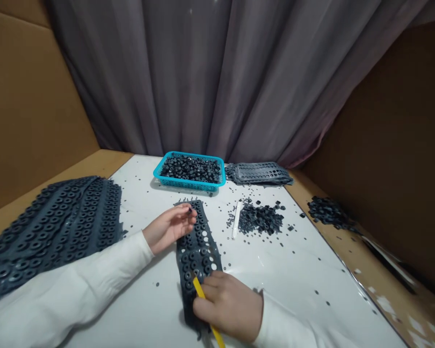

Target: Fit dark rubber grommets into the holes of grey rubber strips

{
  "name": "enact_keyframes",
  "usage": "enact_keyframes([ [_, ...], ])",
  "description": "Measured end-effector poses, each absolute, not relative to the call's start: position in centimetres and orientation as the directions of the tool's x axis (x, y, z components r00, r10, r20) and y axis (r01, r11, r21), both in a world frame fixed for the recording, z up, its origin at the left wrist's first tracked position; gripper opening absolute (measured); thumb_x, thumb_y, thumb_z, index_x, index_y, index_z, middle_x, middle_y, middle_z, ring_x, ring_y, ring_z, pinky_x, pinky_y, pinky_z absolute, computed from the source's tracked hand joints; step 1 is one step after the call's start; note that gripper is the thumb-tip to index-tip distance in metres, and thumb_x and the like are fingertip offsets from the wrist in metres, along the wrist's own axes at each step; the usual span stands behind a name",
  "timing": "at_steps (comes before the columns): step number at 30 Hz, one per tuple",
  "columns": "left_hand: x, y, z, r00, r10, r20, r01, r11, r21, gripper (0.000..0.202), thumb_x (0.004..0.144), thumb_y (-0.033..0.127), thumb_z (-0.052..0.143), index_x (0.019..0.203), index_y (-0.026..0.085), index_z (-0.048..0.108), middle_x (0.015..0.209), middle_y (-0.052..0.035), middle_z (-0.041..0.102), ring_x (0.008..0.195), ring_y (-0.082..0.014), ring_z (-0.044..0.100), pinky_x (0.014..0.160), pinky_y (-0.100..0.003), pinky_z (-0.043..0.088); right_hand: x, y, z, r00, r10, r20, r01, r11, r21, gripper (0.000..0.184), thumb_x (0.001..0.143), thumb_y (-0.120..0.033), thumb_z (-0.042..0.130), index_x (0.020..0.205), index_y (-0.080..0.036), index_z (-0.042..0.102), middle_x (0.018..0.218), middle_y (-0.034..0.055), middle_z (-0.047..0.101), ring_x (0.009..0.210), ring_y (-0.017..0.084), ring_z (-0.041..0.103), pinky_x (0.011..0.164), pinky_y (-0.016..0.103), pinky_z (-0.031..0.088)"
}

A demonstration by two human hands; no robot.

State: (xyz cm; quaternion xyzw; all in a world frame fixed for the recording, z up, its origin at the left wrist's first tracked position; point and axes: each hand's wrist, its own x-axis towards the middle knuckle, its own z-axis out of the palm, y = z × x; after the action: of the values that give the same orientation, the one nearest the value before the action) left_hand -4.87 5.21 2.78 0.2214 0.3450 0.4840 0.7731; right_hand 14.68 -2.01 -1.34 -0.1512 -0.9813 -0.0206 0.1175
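Note:
A dark grey rubber sheet with rows of raised rings lies on the white table; several round holes along its right side show white. Over its upper part is my left hand, thumb and forefinger pinching a small dark rubber piece. My right hand rests on the sheet's lower part, closed around a slim yellow tool. The tool's upper end points at the rings, and its exact kind is unclear. Part of the sheet is hidden under my hands.
A blue basket full of small dark pieces stands at the back. Ringed sheets lie at left, perforated sheets behind. A white stick lies beside a scrap pile. Another pile sits near the right cardboard wall.

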Motion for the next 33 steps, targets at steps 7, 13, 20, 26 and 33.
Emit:
enact_keyframes([
  [7, -6.7, 6.6, 0.1, 0.233, 0.888, -0.396, -0.557, 0.456, 0.695, 0.016, 0.056, 0.003, 0.045, 0.069, 0.012, 0.048, 0.064, -0.0011, 0.049, 0.053, -0.0075, 0.046, 0.049, -0.018, 0.042, 14.7, -2.0, -0.8, -0.942, 0.314, 0.123, 0.297, 0.945, -0.135, 0.009, 0.080, -0.018, 0.052, 0.079, -0.021, 0.044, 0.068, 0.0011, 0.058, 0.060, 0.014, 0.048, 0.056, 0.027, 0.032],
  [13, -7.1, 7.0, -0.7, 0.142, 0.950, -0.280, -0.421, 0.313, 0.851, 0.005, 0.061, 0.011, 0.056, 0.064, 0.012, 0.053, 0.056, 0.0031, 0.045, 0.050, -0.0066, 0.038, 0.046, -0.016, 0.029, 13.6, -3.1, -0.3, -0.892, 0.418, 0.173, 0.302, 0.834, -0.461, 0.013, 0.075, -0.016, 0.054, 0.082, -0.021, 0.044, 0.074, 0.0038, 0.062, 0.066, 0.015, 0.055, 0.060, 0.024, 0.040],
  [20, -5.8, 7.2, -0.7, 0.461, 0.861, 0.215, 0.531, -0.462, 0.710, 0.012, 0.073, 0.020, 0.058, 0.081, 0.014, 0.065, 0.077, -0.0033, 0.059, 0.072, -0.0162, 0.054, 0.068, -0.027, 0.042, 14.5, 3.7, 0.4, -0.282, 0.944, 0.170, 0.214, 0.235, -0.948, 0.026, 0.089, -0.034, 0.030, 0.083, -0.020, 0.052, 0.074, 0.0033, 0.065, 0.062, 0.015, 0.057, 0.058, 0.026, 0.044],
  [26, -4.0, 8.5, -1.5, 0.629, 0.758, 0.176, 0.633, -0.630, 0.450, 0.012, 0.072, 0.014, 0.057, 0.081, 0.013, 0.065, 0.076, -0.0053, 0.061, 0.077, -0.0184, 0.056, 0.073, -0.028, 0.044, 13.8, 7.1, -4.5, 0.027, 0.997, 0.066, 0.136, 0.062, -0.989, 0.018, 0.073, -0.025, 0.039, 0.065, -0.019, 0.054, 0.046, -0.0035, 0.052, 0.038, 0.011, 0.041, 0.040, 0.022, 0.033],
  [33, -3.5, 9.6, -0.7, 0.696, 0.715, 0.063, 0.635, -0.654, 0.411, 0.021, 0.065, 0.010, 0.058, 0.083, 0.014, 0.067, 0.072, -0.0030, 0.062, 0.070, -0.0158, 0.057, 0.066, -0.024, 0.043, 13.5, 6.0, -4.7, -0.012, 0.998, 0.056, 0.115, 0.056, -0.992, 0.015, 0.069, -0.024, 0.041, 0.059, -0.020, 0.052, 0.043, -0.0040, 0.052, 0.037, 0.011, 0.043, 0.041, 0.022, 0.035],
])
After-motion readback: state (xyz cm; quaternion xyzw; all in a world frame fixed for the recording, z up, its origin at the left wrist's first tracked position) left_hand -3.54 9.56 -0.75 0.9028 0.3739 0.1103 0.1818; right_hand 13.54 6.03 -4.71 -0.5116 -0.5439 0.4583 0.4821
